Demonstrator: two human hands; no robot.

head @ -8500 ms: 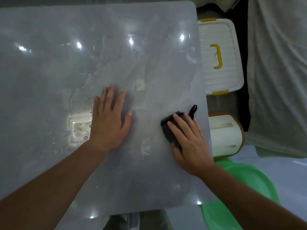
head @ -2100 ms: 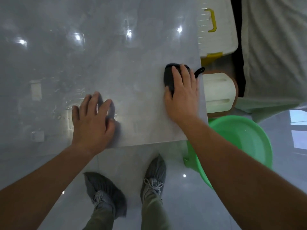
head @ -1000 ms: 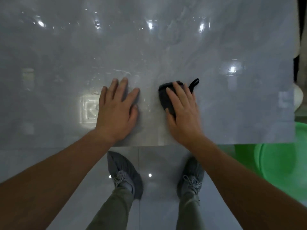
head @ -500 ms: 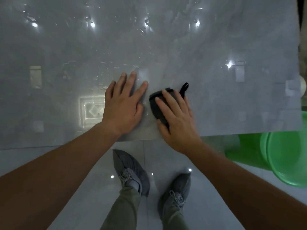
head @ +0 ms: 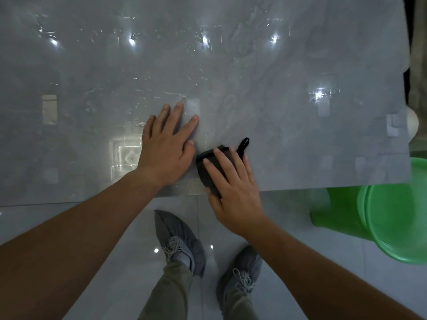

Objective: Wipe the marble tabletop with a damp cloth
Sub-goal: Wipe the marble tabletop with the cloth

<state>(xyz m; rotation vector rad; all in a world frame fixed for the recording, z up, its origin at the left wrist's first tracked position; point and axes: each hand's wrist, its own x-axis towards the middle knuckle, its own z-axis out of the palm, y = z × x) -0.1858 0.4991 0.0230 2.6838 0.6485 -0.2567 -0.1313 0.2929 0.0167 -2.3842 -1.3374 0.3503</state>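
Head camera looks straight down at the marble tabletop (head: 288, 139), which is gray, shiny and streaked with wet marks and bright spots of light. The right hand (head: 233, 188) lies flat with its fingers a little apart, pressing down on the dark cloth (head: 209, 167). It is not pinching the cloth, just pushing on top of it. The cloth sits right at the near edge of the tabletop, and a small black loop (head: 243, 144) sticks out from it past the fingertips. The left hand (head: 166, 148) is flat on the marble too, fingers spread, palm down, holding nothing. Its thumb side is just beside the cloth, nearly touching it. Half a second ago the cloth was a bit farther from the edge; now the right hand has pulled it closer to the person, so the wrist hangs out over the floor. About two seconds ago the cloth was way over by the right edge of the tabletop and the two hands were well apart. Now they are side by side near the middle. Under the arms are two gray shoes (head: 179, 241) on the pale tiled floor (head: 92, 262). A green basin (head: 392, 218) sits on the floor to the right, partly under the corner of the tabletop.
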